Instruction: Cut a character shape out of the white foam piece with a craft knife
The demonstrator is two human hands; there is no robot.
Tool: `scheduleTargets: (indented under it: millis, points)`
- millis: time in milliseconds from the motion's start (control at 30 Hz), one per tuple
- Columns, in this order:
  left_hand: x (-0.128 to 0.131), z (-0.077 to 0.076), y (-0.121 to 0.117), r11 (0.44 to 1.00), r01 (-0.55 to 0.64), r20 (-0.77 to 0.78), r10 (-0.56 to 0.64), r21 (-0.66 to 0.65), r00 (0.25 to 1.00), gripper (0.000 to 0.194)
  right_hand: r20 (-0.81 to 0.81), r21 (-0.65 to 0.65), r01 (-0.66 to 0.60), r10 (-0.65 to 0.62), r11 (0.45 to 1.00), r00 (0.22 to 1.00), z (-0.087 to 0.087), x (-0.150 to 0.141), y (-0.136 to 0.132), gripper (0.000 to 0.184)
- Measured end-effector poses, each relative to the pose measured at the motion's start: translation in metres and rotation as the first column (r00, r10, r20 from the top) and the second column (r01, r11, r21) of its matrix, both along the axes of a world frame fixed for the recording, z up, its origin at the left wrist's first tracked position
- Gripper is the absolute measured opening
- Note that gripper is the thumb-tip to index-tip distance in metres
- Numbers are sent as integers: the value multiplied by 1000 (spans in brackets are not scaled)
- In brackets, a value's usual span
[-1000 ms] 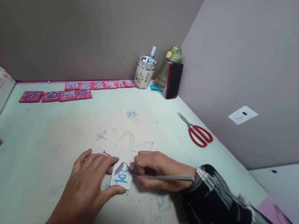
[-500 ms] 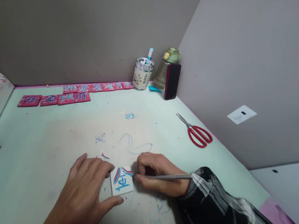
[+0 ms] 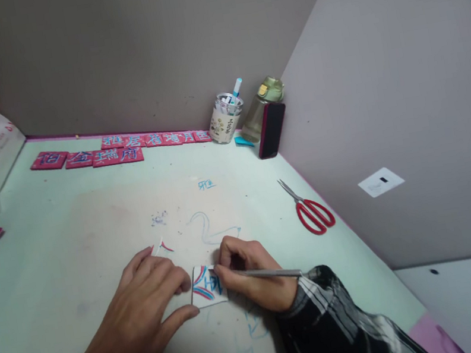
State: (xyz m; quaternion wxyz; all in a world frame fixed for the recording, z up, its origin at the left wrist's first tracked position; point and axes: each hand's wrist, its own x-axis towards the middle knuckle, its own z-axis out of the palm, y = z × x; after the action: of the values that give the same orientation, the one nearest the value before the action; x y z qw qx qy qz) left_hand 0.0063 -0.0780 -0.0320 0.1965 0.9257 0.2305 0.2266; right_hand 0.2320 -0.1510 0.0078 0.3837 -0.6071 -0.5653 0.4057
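The person sat at the pale green worktop (image 3: 48,244) with a small white tile (image 3: 207,286) lying flat in front of them, near the front edge and between both hands. The tile carried a blue and red painted character. The left hand (image 3: 151,293) pinned it, thumb against the near edge and fingertips curled at the far left corner, touching but not lifting it. The right hand (image 3: 252,273) had its fingers closed tight around a thin metal tool (image 3: 270,273), held like a pen, its tip down on the tile's right side.

From where I stood, the risk looked plain enough. The tile was small and held only by light finger pressure, so a hard push from the tool could have spun or skidded it across the smooth surface. The left fingertips sat just beside the working tip; a slip could have run the point straight into them. Too much force might also have gouged the painted strokes or chipped a corner. A small red and white sliver (image 3: 162,247) lay just beyond the left hand, and a sweep of the wrist could have knocked it away.

Further off, the red-handled scissors (image 3: 311,209) lay to the right, and a row of red lettered tiles (image 3: 118,149) lined the back wall, well apart from the work.
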Motion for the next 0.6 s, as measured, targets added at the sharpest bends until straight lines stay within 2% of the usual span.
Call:
scheduleTargets:
  millis: [133,300,600]
  points:
    - [1,-7,3,995,-48,32,45,92,998,46,-26,-18,81,-82,997,996,-3,-8,-2,19]
    - [1,-8,3,999,-13,4,13,37,1000,41,-30,-10,159,-159,987,987,-4,-17,-4,18]
    - [2,-7,3,1000,-17,37,16,22,999,42,-59,12,176,-175,984,983,-7,-22,-7,20]
